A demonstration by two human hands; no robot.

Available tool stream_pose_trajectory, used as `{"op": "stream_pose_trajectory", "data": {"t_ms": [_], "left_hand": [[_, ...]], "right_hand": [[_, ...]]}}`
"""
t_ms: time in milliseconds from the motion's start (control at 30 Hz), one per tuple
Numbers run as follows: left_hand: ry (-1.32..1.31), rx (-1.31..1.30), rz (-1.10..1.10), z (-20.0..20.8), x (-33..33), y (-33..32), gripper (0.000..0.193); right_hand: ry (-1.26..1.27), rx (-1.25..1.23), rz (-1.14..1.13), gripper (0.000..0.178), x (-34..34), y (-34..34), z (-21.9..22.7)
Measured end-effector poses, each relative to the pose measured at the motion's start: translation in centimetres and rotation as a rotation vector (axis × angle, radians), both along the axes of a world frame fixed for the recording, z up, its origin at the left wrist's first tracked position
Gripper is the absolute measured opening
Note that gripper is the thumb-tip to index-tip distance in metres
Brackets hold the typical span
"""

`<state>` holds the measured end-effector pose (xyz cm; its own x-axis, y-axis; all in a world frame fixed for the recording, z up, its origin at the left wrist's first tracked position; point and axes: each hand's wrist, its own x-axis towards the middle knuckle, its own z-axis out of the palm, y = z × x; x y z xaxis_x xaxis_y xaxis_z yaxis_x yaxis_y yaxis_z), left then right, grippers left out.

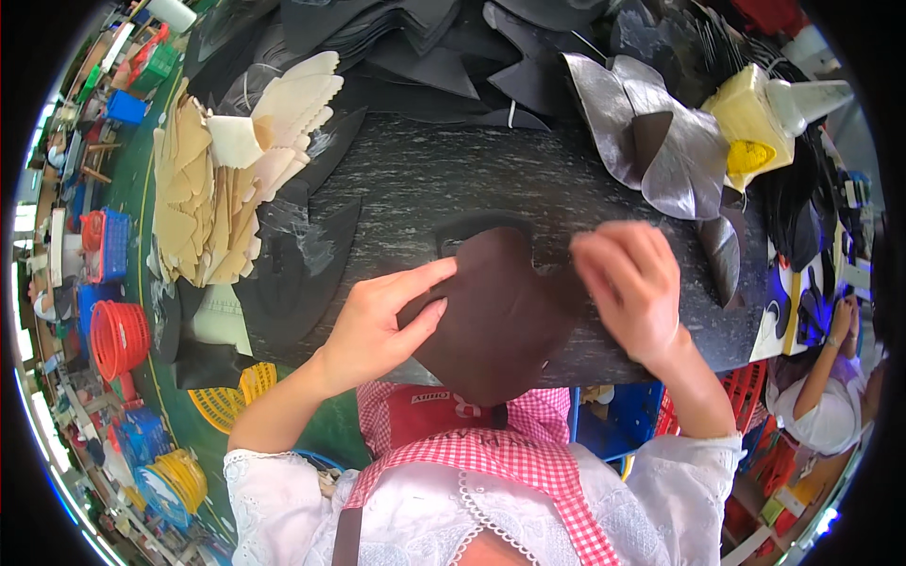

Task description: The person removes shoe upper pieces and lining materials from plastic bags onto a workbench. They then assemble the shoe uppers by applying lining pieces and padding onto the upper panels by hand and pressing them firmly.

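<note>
A dark brown cut piece, looking like leather, is in front of me, its lower end past the near table edge. My left hand pinches its left side between thumb and fingers. My right hand is at the piece's right edge, fingers curled and smeared by motion. Whether it touches the piece or holds anything, I cannot tell. Behind the brown piece, part of a black cut piece lies on the dark streaked table.
Beige scalloped pieces are heaped at the left. Black cut pieces are stacked along the back. At the right lie shiny dark pieces and a yellowish bottle with a white nozzle. Another person works at far right.
</note>
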<state>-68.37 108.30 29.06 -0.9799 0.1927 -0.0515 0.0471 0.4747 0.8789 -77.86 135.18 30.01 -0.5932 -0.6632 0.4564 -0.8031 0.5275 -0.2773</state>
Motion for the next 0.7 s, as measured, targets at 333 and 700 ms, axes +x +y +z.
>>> {"op": "stream_pose_trajectory", "data": {"t_ms": [333, 700], "left_hand": [[0.088, -0.055, 0.162, 0.6, 0.5, -1.0, 0.059], [0.569, -0.469, -0.253, -0.5, 1.5, 1.4, 0.046]], "right_hand": [[-0.423, 0.068, 0.465, 0.019, 2.2, -4.1, -1.0], [-0.443, -0.096, 0.530, 0.033, -2.3, -6.1, -1.7]]}}
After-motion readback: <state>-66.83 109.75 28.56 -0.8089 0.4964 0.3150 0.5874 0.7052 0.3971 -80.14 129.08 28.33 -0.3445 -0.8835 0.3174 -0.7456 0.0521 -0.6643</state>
